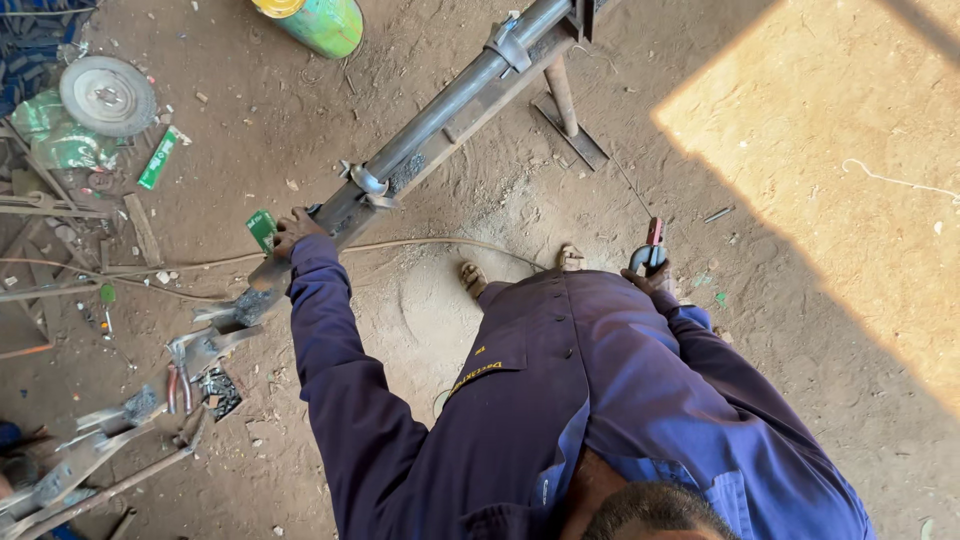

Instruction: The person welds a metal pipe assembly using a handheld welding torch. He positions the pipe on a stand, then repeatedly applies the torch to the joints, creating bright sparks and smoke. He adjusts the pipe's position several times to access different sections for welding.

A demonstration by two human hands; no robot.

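My left hand (296, 228) grips the lower part of a long steel beam with a pipe on top (440, 115), which slants from lower left up to the top right and rests on a metal stand (566, 112). Small clamps or brackets (367, 181) sit on the pipe. My right hand (652, 279) hangs at my side, closed on a welding electrode holder (650, 255) with red jaws and a thin rod (628, 185) pointing up and left. My feet (472, 276) stand on the dirt floor under the beam.
A green drum (322, 22) lies at the top. A grinding disc (107, 95), a green packet (157, 158) and scrap metal pieces (110, 440) clutter the left side. A cable (430, 242) runs across the dirt. A sunlit patch (830, 170) is at the right.
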